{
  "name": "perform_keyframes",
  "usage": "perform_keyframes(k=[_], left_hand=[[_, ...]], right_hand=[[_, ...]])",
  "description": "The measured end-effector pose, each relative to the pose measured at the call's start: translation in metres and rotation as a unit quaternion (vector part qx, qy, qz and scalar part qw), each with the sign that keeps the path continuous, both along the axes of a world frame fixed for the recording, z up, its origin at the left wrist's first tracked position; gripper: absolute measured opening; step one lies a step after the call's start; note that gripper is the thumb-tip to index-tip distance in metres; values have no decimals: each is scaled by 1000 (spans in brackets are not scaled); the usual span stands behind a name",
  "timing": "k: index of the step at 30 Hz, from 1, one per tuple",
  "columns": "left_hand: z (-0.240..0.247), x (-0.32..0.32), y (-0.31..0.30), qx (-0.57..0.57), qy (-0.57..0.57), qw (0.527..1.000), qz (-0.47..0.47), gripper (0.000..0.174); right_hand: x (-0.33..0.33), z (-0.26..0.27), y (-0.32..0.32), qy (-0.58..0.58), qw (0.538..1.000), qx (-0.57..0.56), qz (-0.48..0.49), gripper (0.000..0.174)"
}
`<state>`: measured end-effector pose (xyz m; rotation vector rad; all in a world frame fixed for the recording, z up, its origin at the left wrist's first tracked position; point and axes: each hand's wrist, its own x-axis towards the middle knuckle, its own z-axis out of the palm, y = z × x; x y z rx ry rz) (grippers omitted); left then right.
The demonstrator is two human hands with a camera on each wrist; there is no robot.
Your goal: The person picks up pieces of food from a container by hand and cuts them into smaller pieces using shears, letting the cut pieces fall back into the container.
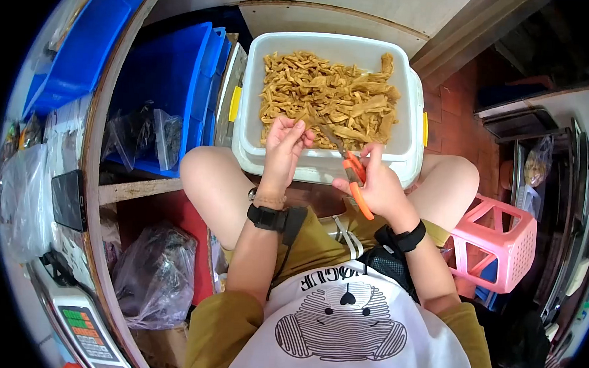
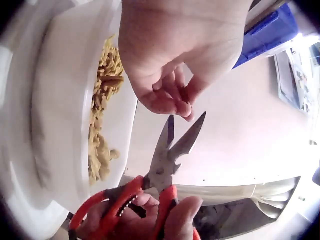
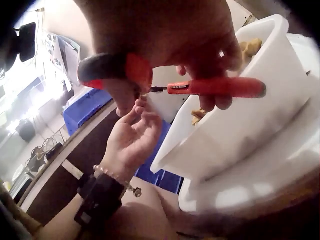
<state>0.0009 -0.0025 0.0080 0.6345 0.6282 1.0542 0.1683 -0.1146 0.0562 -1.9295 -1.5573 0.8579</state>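
Observation:
My left hand [image 1: 285, 150] is over the near edge of a white plastic tub [image 1: 335, 43], its fingertips pinching a small brown dried piece, mostly hidden by the fingers. My right hand [image 1: 384, 191] grips scissors [image 1: 356, 176] with orange-red handles. In the left wrist view the scissor blades [image 2: 162, 160] stand apart, their tips just below the left fingertips. Yellowish-brown dried strips [image 1: 326, 92] lie heaped in the tub. The right wrist view shows the orange handle [image 3: 215, 86] under the right fingers, and the left hand [image 3: 132, 135] close by.
The tub sits on a white lidded box [image 1: 414, 117] with yellow clips, between the person's knees. Blue bins [image 1: 174, 64] fill the left shelf, above a plastic bag [image 1: 157, 270]. A pink stool [image 1: 517, 252] stands at right; a scale [image 1: 84, 329] is lower left.

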Motion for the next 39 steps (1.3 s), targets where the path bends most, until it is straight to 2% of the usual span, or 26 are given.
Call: perform_keyframes(k=[7, 12, 15, 24, 26, 27, 32, 34, 36, 39], left_hand=[[-4, 9, -8, 31, -14, 998, -60, 14], [-8, 16, -12, 82, 66, 988, -110, 12], [-9, 18, -14, 83, 72, 988, -113, 13], [-12, 16, -10, 104, 109, 982, -118, 12], [-12, 13, -5, 111, 138, 979, -102, 12], [-12, 13, -2, 116, 162, 976, -85, 13], [-16, 7, 2, 59, 147, 986, -53, 10], [-9, 6, 0, -5, 73, 997, -35, 8], [-7, 4, 1, -24, 53, 998, -29, 7], [-8, 3, 1, -44, 17, 998, -29, 7]], right_hand=[[-3, 2, 1, -10, 999, -35, 13, 75], [-2, -1, -2, 29, 999, -34, 13, 75], [-2, -2, 0, 26, 999, -6, 26, 77], [6, 4, 0, 55, 997, -50, 32, 70], [6, 11, 0, 72, 991, -110, 14, 66], [4, 8, -2, 79, 995, -64, 8, 65], [2, -2, 0, 34, 999, -38, -11, 66], [3, -2, 1, 13, 999, -41, -18, 67], [3, 0, -1, 7, 1000, 10, -20, 71], [-2, 16, 0, -53, 998, -13, -4, 74]])
